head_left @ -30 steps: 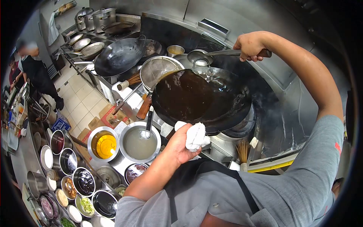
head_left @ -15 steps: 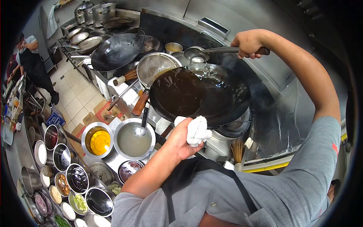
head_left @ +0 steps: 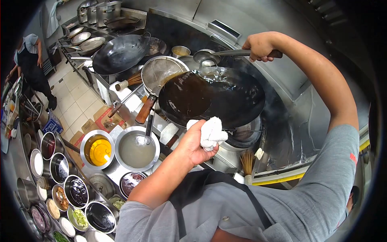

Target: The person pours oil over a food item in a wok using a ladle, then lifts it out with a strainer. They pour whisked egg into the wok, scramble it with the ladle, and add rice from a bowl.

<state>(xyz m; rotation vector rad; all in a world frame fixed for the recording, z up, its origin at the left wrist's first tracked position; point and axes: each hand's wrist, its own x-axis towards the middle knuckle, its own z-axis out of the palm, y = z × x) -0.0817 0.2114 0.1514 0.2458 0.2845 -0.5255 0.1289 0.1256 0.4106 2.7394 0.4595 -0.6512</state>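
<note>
My right hand (head_left: 261, 46) is closed around the handle of a long ladle (head_left: 234, 53). The ladle's bowl rests by the loop handle on the far rim of a large black wok (head_left: 242, 94). Dark brown liquid (head_left: 189, 97) lies in the wok's left side, and the wok tilts that way. On the near rim my left hand (head_left: 192, 144) grips a folded white cloth (head_left: 211, 134); the cloth hides whatever part of the wok it covers. A wire-mesh strainer (head_left: 159, 72) with a wooden handle sits against the wok's left edge; what lies under it is hidden.
Left of the wok are a pot of yellow oil (head_left: 99, 150) and a pot of cloudy liquid (head_left: 137, 149). A second wok (head_left: 120, 54) stands further back. Many ingredient containers (head_left: 78, 191) line the lower left. A bamboo brush (head_left: 247, 163) stands near the stove front. Another person (head_left: 32, 64) stands far left.
The brown liquid's pool in the wok has shrunk, and more of the black bottom shows. Both hands keep their grips. The view has shifted slightly, and the far person's arm has lowered.
</note>
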